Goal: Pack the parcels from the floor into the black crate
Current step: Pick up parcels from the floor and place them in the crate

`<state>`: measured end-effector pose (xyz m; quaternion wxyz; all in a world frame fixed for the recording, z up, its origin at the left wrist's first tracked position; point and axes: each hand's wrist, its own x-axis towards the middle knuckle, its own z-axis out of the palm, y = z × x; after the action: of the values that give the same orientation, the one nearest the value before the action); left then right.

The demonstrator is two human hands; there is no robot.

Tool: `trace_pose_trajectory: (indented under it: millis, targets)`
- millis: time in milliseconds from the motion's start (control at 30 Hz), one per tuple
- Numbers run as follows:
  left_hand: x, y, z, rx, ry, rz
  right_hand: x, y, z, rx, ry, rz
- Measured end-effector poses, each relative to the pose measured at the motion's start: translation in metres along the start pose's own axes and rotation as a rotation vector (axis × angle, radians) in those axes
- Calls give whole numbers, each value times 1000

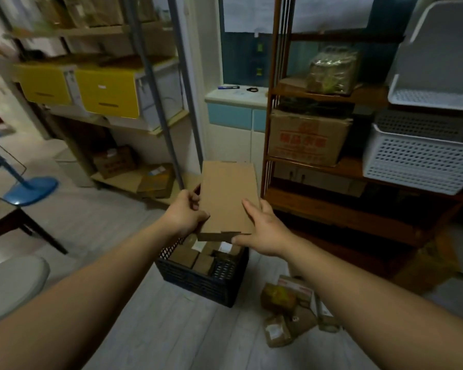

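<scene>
A flat brown cardboard parcel (pixel 228 196) is held in the air above the black crate (pixel 198 281). My left hand (pixel 185 212) grips its left edge and my right hand (pixel 262 228) holds its right edge and near corner. The crate stands on the pale wooden floor and holds several small brown boxes. A heap of several parcels (pixel 292 311) lies on the floor to the right of the crate, below my right forearm.
A wooden shelf unit (pixel 332 209) with cartons stands right behind the crate. A metal rack with yellow bins (pixel 104 92) is at the left. White baskets (pixel 417 156) sit far right. A blue stand base (pixel 30 189) and a dark table leg (pixel 43 233) are on the left.
</scene>
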<state>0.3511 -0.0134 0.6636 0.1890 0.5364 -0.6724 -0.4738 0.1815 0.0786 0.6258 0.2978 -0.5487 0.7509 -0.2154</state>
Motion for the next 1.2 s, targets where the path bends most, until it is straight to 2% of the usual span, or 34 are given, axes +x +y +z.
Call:
trace_pose_trajectory:
  millis: [200,333,500,733,900,1067,1200]
  targets:
    - [59,-5,-19,255,-242,132,69,-8,7,21,43,42]
    - [120,-11,-34,438,-218,183,137,-10,16,23,19,78]
    - [198,-29,-58,529,-236,112,212,-24,31,16,-30,71]
    - [291,-64,-62,515,-445,78,285,-14,69,-10,-95,223]
    - [365,-126,-54,457,-611,141,322,3,122,135,-100,382]
    - [429,-202,-35,516,-715,43,361,25,194,316,-116,454]
    - [472,-273,4,558,-788,-24,391,72,252,336,-142,531]
